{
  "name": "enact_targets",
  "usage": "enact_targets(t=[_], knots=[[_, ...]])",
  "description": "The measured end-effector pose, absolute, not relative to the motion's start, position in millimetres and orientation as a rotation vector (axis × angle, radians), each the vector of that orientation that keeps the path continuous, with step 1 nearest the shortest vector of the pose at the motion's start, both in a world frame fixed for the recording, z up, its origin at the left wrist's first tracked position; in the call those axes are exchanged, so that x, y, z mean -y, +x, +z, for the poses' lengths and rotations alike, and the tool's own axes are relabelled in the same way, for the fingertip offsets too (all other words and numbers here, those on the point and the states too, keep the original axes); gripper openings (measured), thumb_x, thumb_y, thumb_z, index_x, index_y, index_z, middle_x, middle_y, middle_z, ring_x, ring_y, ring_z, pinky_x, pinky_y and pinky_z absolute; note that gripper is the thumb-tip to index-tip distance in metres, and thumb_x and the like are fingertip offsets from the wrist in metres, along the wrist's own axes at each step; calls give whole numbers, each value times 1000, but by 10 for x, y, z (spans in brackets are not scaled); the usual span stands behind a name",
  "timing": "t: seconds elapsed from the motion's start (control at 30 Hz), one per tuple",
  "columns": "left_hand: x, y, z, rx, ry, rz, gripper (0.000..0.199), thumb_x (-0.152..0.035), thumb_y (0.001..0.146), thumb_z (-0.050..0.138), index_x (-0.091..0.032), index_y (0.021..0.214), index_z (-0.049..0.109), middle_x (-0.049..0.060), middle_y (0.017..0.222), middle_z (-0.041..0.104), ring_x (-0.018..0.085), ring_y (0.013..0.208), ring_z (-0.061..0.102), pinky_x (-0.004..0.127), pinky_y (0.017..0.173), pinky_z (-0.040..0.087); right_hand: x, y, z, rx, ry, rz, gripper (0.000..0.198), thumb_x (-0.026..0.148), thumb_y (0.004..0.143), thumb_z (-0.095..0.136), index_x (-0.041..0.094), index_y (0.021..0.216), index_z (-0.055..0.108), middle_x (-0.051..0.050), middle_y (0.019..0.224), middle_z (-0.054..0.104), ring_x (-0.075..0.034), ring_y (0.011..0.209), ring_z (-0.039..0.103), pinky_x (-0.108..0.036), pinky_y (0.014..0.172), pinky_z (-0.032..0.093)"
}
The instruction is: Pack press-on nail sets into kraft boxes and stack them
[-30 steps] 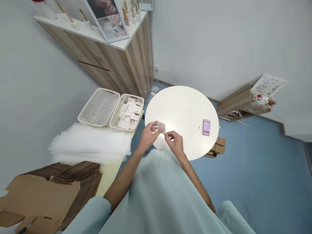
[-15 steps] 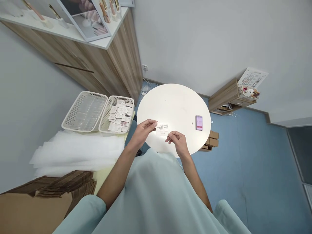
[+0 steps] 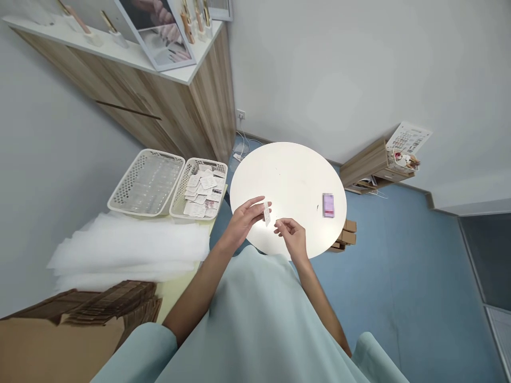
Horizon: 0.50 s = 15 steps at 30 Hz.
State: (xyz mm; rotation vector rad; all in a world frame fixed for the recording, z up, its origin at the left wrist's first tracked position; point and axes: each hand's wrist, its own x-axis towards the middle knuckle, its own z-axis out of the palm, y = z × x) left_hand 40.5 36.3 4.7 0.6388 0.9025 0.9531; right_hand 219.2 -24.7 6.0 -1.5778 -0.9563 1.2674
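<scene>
My left hand (image 3: 244, 221) is closed on a small white printed card (image 3: 267, 215), held between thumb and fingers above the near part of the round white table (image 3: 287, 165). The card is turned steeply, so only a narrow strip of its print shows. Just to its right is my right hand (image 3: 293, 236), thumb and fingertips drawn together in a pinch. Whatever may be between those fingertips is too small to make out. A gap separates them from the card. A phone (image 3: 328, 205) with a pink-purple screen lies near the table's right edge.
Left of the table stand a white basket with many printed cards (image 3: 203, 186) and another basket (image 3: 115, 199) of clear plastic pieces. White foam sheets (image 3: 128, 247) and folded cardboard (image 3: 115, 308) lie nearer. Small brown boxes (image 3: 348, 234) sit beyond the table's right edge.
The card in my left hand has turned from facing me nearly flat to almost edge-on. My right hand stays pinched beside it. The whole view has shifted slightly.
</scene>
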Motion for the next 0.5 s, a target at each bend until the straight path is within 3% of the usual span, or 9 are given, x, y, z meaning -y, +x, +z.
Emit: enact_targets(t=[0.13, 0.33, 0.5], knots=[[-351, 335, 10, -1019, 707, 1020, 65, -50, 79, 92, -19, 132, 71, 18, 136, 76, 34, 127, 72, 51, 113, 53, 285, 1988, 185, 1129, -1609, 1131, 33, 58, 86, 80, 26, 94, 77, -5, 94, 79, -23, 80, 72, -38, 77, 59], [-343, 241, 4, -1114, 836, 1061, 67, -54, 80, 90, -20, 134, 70, 17, 138, 74, 33, 133, 68, 48, 113, 54, 258, 1805, 220, 1337, -1644, 955, 30, 55, 98, 65, 28, 90, 75, -6, 96, 77, -23, 81, 69, -38, 72, 58], [-380, 119, -17, -1168, 885, 1104, 59, -57, 87, 81, -20, 132, 73, 10, 113, 78, 27, 113, 73, 43, 103, 58, 180, 1861, 174, 1210, -1655, 940, 32, 56, 97, 67, 26, 88, 72, -4, 89, 75, -21, 75, 71, -36, 71, 57]])
